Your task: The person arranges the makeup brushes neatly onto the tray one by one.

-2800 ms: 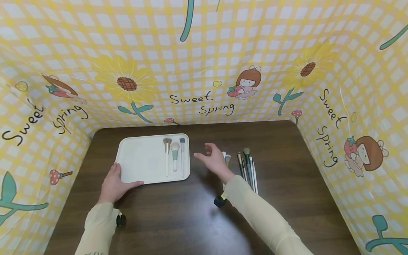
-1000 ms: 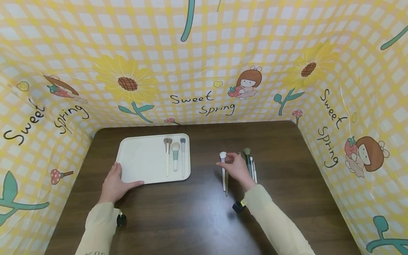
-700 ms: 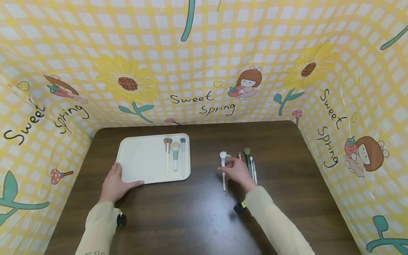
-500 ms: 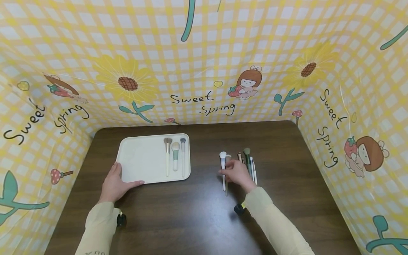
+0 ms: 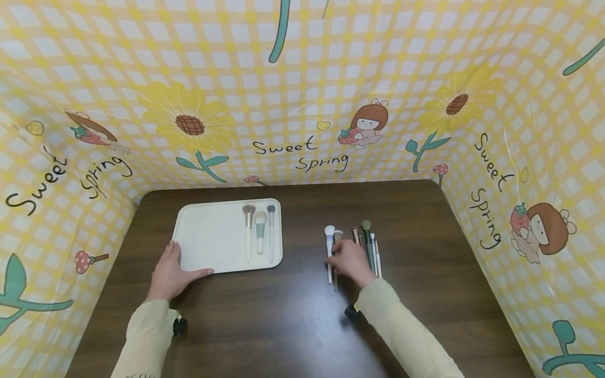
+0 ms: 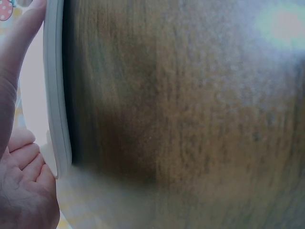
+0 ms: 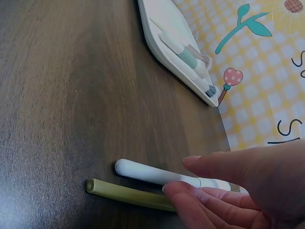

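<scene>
At the front left corner of a white tray (image 5: 208, 231), my left hand (image 5: 167, 275) lies with fingers along the left edge and thumb along the front edge. The left wrist view shows its thumb (image 6: 21, 43) on the tray's rim. My right hand (image 5: 352, 260) has thumb and fingertips on either side of a white-handled makeup brush (image 5: 329, 236), pinching it near the table. In the right wrist view this white handle (image 7: 147, 172) runs between thumb and fingers. Right beside it lies a makeup brush with an olive-gold handle (image 7: 126, 193), partly covered by the fingers.
Three makeup brushes lie side by side in the tray's right part, the middle one (image 5: 260, 231) with a green band. Right of my right hand lie several more brushes, among them a dark green one (image 5: 367, 236). A yellow checked cloth (image 5: 302, 79) surrounds the dark wooden table (image 5: 264, 325).
My right hand has moved from near the tray rightward to the loose brushes, and its fingers have slid down to pinch the white brush, which has shifted slightly left. My left hand has stayed.
</scene>
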Motion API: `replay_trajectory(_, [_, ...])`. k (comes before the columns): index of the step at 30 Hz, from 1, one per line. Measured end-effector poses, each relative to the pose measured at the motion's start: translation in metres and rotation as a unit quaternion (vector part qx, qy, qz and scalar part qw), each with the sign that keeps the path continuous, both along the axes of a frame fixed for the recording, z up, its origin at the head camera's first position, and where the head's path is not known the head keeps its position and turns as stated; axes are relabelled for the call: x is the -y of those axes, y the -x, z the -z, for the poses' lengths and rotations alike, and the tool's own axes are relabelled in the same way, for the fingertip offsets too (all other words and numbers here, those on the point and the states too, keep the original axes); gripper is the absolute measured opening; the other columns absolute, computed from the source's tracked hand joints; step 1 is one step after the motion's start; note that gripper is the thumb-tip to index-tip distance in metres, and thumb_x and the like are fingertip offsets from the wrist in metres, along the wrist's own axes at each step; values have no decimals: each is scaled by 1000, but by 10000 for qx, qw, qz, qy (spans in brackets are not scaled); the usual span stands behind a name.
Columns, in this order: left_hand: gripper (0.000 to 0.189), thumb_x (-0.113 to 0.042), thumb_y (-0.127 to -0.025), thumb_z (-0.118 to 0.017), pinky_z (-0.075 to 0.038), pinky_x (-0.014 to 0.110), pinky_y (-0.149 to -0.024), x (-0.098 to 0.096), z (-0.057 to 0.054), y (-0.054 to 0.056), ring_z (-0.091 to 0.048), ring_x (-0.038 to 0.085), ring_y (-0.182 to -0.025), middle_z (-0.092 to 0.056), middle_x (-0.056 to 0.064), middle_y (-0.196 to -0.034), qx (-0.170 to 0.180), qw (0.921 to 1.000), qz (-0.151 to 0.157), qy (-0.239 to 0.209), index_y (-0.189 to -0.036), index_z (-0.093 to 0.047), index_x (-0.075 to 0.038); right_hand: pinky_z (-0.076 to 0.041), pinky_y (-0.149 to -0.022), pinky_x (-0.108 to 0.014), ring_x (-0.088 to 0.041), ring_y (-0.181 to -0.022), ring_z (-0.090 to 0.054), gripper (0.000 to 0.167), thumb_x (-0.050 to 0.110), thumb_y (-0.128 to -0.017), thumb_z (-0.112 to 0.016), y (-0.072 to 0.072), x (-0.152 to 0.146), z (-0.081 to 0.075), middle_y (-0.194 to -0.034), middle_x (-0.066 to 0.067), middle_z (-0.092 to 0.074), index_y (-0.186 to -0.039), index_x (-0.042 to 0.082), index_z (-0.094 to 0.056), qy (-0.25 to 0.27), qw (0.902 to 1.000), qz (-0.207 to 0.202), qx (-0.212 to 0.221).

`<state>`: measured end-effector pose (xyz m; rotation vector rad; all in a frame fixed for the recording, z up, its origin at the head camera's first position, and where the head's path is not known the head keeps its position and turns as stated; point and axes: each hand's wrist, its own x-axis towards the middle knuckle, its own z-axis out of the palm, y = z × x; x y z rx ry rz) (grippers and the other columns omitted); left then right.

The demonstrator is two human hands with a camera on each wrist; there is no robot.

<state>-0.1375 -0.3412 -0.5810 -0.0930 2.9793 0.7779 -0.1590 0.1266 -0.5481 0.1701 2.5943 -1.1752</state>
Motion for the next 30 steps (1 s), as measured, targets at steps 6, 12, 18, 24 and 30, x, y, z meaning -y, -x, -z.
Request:
replay_trajectory(6, [144,-72,-68,-82,-21,69,-112,-1,-1,0,-12,56,-146,-8,43,-157,54,10000,-9,-12,-152,-11,20,-55,-49,-27,-12,-50,-65,31,11,-81,-87,1,6,1,-74,-5,-68,-104,-1,-70,-199,9996,-135,-119])
replay_trajectory(12, [145,-72,-67,-83,-20,68,-112,-2,-3,0,-11,56,-146,-7,44,-156,79,10000,-9,-33,-152,-10,21,-55,-49,-27,-13,-51,-65,30,13,-82,-86,3,10,3,-75,-5,-67,-103,0,-69,-181,9997,-147,-110])
replay_trajectory(18, [145,-71,-67,-83,-20,68,-113,-3,-4,0,-12,56,-146,-8,44,-156,69,10000,-10,-28,-152,-10,21,-55,-48,-27,-13,-52,-65,26,15,-83,-86,3,14,6,-78,-7,-66,-97,2,-68,-161,9998,-84,-104])
replay_trajectory(24, [146,-72,-67,-83,-20,67,-113,-4,-4,0,-11,55,-146,-7,44,-156,91,9999,-27,-72,-152,-9,21,-54,-46,-27,-13,-50,-64,26,17,-84,-86,4,18,8,-75,-6,-64,-91,3,-65,-259,9994,-133,-188])
replay_trajectory(30, [147,-73,-66,-82,-20,67,-113,-3,-3,1,-11,56,-146,-7,45,-156,95,10000,-20,-24,-151,-9,21,-53,-45,-26,-12,-49,-63,26,20,-84,-86,5,21,8,-69,-4,-63,-87,5,-64,-420,9987,-197,-199])
